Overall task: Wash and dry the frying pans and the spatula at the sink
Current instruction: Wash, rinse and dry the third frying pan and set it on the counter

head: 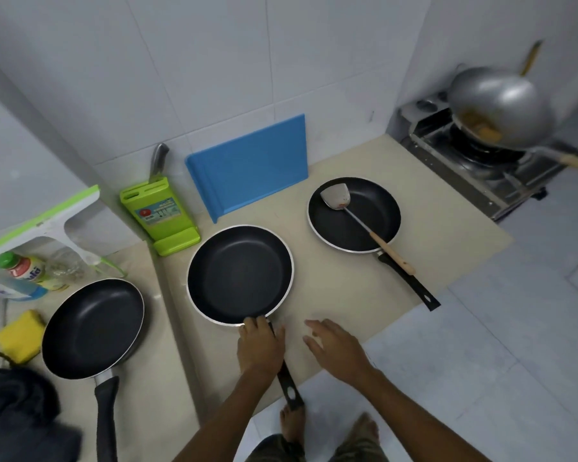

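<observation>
1. I see three black frying pans on the tan counter (431, 208). The middle pan (240, 273) sits right in front of me.
2. My left hand (260, 348) is on the middle pan's handle (289, 385), close to the pan's rim. The fingers are curled down over the handle and grip it.
3. My right hand (336, 348) floats just beside the left one, above the counter. Its fingers are spread wide and hold nothing.
4. The right pan (353, 215) is farther back. The spatula (364, 225) lies in it, metal end inside, wooden handle poking out over the rim.
5. The left pan (92, 328) sits on the lower part of the counter, handle pointing at me.
6. Near the left pan are a yellow sponge (20, 336), a dark cloth (17, 415) and a soap bottle (24, 271).
7. A green knife block (159, 218) and a blue cutting board (251, 166) lean on the white wall.
8. Far right, a silver wok (501, 108) sits on the stove (474, 161).
</observation>
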